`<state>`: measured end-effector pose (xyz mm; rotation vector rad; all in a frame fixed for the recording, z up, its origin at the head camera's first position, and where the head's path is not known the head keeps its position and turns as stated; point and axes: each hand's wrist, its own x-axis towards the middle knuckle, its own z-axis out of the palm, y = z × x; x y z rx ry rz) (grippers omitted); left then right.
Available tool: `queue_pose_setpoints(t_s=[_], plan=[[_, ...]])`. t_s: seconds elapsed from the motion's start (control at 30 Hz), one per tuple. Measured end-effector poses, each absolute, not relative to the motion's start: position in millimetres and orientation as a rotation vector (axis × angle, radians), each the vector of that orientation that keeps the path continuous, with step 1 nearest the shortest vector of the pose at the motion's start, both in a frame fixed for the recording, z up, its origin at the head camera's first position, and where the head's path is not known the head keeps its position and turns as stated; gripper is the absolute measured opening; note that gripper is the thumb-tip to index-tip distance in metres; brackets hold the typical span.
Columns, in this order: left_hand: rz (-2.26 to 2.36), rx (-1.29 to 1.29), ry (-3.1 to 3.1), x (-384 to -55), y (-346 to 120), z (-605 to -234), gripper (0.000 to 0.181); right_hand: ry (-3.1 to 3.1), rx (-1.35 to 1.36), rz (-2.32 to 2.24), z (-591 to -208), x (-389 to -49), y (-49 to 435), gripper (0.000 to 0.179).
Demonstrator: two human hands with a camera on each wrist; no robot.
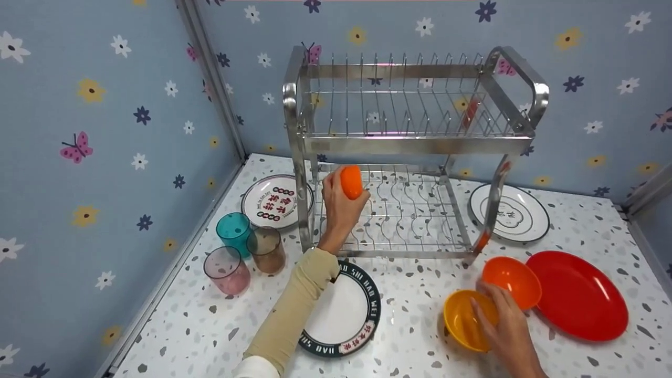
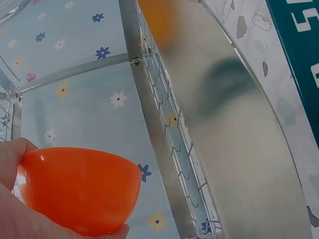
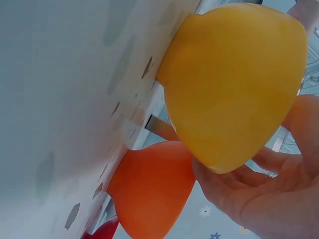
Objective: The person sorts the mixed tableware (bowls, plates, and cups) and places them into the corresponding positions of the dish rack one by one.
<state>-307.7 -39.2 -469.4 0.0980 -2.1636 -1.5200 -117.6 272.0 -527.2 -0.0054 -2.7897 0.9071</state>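
My left hand (image 1: 344, 207) grips a small orange bowl (image 1: 352, 182), which is turned on its side above the lower tier of the metal dish rack (image 1: 420, 145). The left wrist view shows thumb and fingers around that bowl (image 2: 82, 189). At the lower right, my right hand (image 1: 508, 326) pinches the rim of a yellow bowl (image 1: 462, 325), thumb inside and fingers outside. A second orange bowl (image 1: 514, 281) stands right beside the yellow one, near the fingertips. The right wrist view has the yellow bowl (image 3: 234, 84) in front of the orange bowl (image 3: 152, 184).
A red oval plate (image 1: 583, 296) lies at the right. Another plate (image 1: 517, 212) lies right of the rack, and one with red characters (image 1: 268, 205) left of it. Below my left forearm is a dark-rimmed plate (image 1: 336, 310). Teal (image 1: 231, 228), brown (image 1: 268, 257) and pink (image 1: 228, 275) cups stand left.
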Motion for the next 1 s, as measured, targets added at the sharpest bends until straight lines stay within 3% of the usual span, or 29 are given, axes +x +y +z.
queue_pose_setpoints(t_s=[0.63, 1.0], plan=[[-1.531, 0.187, -2.169, -336.2, -51.1, -483.9, 0.067, -2.972, -0.007, 0.870, -527.2, -116.9, 276.0, 0.050], [-1.545, 0.298, -2.188, -353.8, -58.6, -490.5, 0.072, -3.033, 0.101, 0.841, -529.3, -119.1, 281.1, 0.062]])
